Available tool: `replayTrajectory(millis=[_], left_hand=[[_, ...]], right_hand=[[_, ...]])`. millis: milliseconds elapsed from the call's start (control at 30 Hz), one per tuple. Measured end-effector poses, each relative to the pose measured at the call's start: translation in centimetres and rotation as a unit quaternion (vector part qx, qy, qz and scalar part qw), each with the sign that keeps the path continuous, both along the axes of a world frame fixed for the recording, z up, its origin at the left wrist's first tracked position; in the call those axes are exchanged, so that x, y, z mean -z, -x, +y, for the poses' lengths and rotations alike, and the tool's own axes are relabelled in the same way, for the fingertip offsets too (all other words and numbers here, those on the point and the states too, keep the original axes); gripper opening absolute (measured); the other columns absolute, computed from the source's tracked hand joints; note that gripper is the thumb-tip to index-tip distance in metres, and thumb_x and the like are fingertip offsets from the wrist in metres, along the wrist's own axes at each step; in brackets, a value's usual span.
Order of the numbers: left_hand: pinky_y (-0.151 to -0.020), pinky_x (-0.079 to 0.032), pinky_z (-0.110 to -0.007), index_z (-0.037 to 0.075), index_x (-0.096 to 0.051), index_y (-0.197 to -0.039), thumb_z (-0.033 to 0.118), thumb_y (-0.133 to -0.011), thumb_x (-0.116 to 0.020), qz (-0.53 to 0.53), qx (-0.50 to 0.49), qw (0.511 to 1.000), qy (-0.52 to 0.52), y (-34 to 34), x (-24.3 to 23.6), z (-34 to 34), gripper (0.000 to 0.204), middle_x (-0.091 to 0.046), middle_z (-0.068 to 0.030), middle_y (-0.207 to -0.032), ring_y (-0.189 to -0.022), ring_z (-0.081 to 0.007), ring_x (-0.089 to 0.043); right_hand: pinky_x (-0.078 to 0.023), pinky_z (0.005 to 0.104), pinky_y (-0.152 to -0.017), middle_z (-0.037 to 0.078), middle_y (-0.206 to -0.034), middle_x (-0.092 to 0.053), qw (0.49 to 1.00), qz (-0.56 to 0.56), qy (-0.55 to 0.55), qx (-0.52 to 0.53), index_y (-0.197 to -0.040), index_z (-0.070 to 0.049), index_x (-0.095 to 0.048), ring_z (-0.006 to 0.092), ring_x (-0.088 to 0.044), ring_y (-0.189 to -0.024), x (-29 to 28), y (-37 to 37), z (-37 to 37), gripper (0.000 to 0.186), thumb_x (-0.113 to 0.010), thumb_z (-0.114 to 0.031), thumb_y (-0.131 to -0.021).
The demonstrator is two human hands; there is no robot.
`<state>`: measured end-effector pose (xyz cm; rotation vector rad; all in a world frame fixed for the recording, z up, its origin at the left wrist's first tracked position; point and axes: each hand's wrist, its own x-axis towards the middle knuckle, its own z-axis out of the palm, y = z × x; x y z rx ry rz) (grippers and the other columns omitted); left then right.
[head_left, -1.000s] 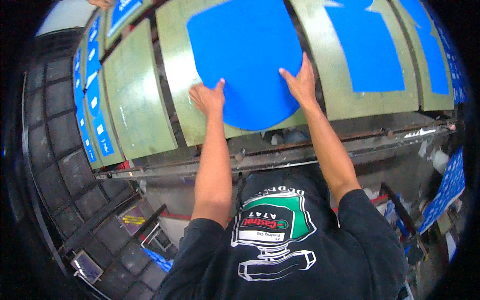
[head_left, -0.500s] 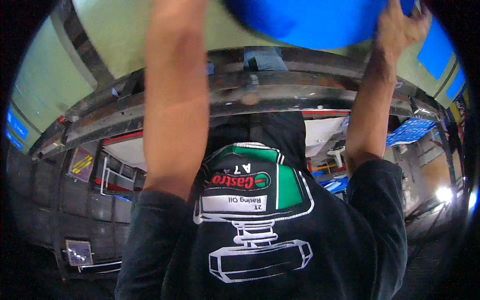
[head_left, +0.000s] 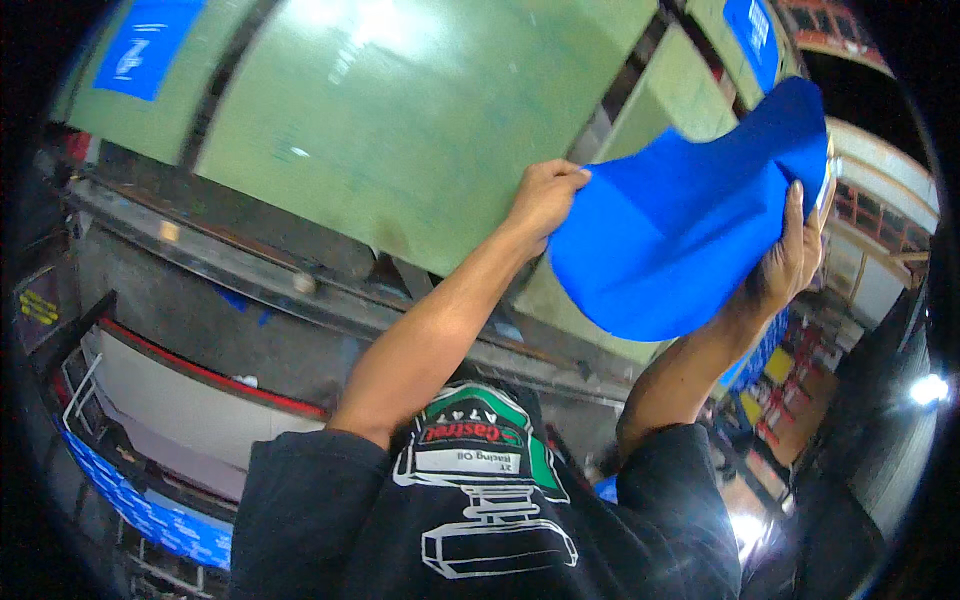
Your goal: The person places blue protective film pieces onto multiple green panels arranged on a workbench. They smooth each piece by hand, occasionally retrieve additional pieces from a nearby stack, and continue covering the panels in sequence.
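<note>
A floppy blue cut piece [head_left: 670, 245], fabric or thin sheet, with a curved lower edge, is held up between my two hands above the green table. My left hand [head_left: 546, 205] pinches its left edge, fingers closed. At the right, my right hand [head_left: 793, 258] grips the other side, its thumb lying on the blue face and the other fingers mostly hidden behind. Pale edges show beside the piece near that hand; what they belong to I cannot make out.
Glossy green panels [head_left: 400, 120] with dark gaps between them lie in front of me. Flat blue printed pieces [head_left: 150, 45] rest at the far left and another blue piece [head_left: 752, 40] at the far right. A dark metal rail [head_left: 240, 250] runs along the near edge.
My view has turned and tilted, bringing more of the panels into sight. The blue piece, partly cut off at the top before, now shows whole between both hands at the right.
</note>
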<state>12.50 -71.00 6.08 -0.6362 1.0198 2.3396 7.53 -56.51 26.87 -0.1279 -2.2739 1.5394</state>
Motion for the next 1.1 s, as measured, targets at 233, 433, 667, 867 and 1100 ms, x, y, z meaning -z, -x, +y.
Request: replayTrajectory(millis=[233, 433, 667, 867, 1100], left_hand=[[-0.099, -0.051, -0.041, -0.004, -0.04, -0.143, 0.051, -0.087, -0.071, 0.045, -0.106, 0.974, -0.195, 7.3, -6.0, -21.8, 0.084, -0.057, -0.0209, -0.133, -0.119, -0.0302, -0.06], [-0.092, -0.055, -0.04, -0.005, -0.061, -0.123, 0.023, -0.095, -0.068, 0.175, -0.171, 0.97, -0.007, 6.5, -8.7, -29.0, 0.04, -0.069, -0.0164, -0.116, -0.1, -0.0251, -0.07], [-0.08, -0.054, -0.036, -0.006, -0.069, -0.109, 0.013, -0.092, -0.07, -0.009, -0.147, 0.925, 0.349, 2.0, 3.1, -32.2, 0.025, -0.072, -0.0141, -0.101, -0.085, -0.0193, -0.068], [-0.077, -0.054, -0.034, -0.007, -0.07, -0.106, 0.013, -0.092, -0.071, 0.031, -0.156, 0.924, 0.347, 1.3, 3.6, -32.5, 0.024, -0.073, -0.0142, -0.097, -0.082, -0.0192, -0.067], [-0.073, -0.052, -0.034, -0.009, -0.07, -0.104, 0.019, -0.098, -0.064, 0.04, -0.164, 0.924, 0.343, 1.9, 1.9, -31.6, 0.029, -0.072, -0.0125, -0.092, -0.077, -0.0175, -0.065]], right_hand=[[-0.054, 0.0277, -0.083, 0.014, -0.107, -0.07, 0.98, 0.142, 0.08, -0.115, -0.12, 0.003, -0.064, 0.0181, -0.068, -0.092, -6.1, 7.8, -12.7, 0.026, -0.058, -0.014, -0.101], [-0.051, 0.0288, -0.086, 0.008, -0.106, -0.07, 0.987, -0.055, 0.15, -0.006, -0.116, 0.001, -0.066, 0.0135, -0.064, -0.091, 4.2, 3.9, -12.3, 0.031, -0.069, -0.022, -0.096], [-0.054, 0.0314, -0.071, 0.014, -0.083, -0.073, 0.951, -0.308, -0.029, 0.021, -0.096, 0.005, -0.066, 0.0165, -0.069, -0.076, 24.9, -2.6, -12.6, 0.033, -0.083, -0.019, -0.08], [-0.054, 0.0396, -0.071, 0.019, -0.078, -0.072, 0.956, -0.276, -0.08, 0.054, -0.085, 0.004, -0.069, 0.0282, -0.071, -0.072, 22.5, -2.3, -14.7, 0.032, -0.08, -0.025, -0.081], [-0.053, 0.0449, -0.07, 0.023, -0.077, -0.069, 0.951, -0.253, -0.18, -0.017, -0.082, 0.003, -0.07, 0.0372, -0.069, -0.073, 22.6, -1.7, -12.7, 0.032, -0.069, -0.028, -0.09]])
